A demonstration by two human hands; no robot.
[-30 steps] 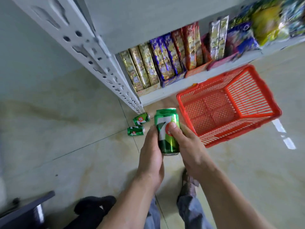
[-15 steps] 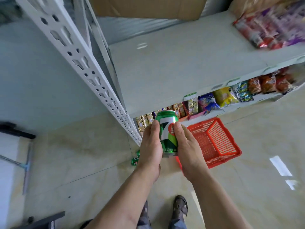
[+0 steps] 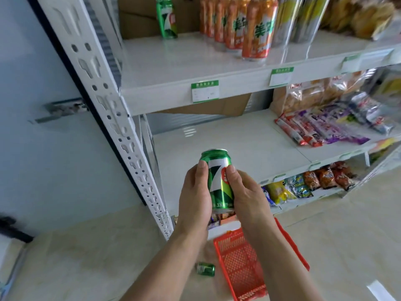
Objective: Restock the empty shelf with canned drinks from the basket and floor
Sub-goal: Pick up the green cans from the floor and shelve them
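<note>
Both hands hold one upright green can in front of the white shelving. My left hand grips its left side and my right hand grips its right side. Above, the upper shelf carries another green can at its back left, with bare board in front of it. Below my arms a red basket sits on the floor, and I see no cans in its visible part. A green can lies on its side on the floor left of the basket.
Orange cans and clear bottles stand on the upper shelf to the right. The middle shelf has snack packets at its right. A perforated white upright runs along the shelving's left side. Lower shelves hold more snacks.
The view has risen from the floor and lower shelves to the upper shelves. Both hands have lifted the green can upward, away from the basket.
</note>
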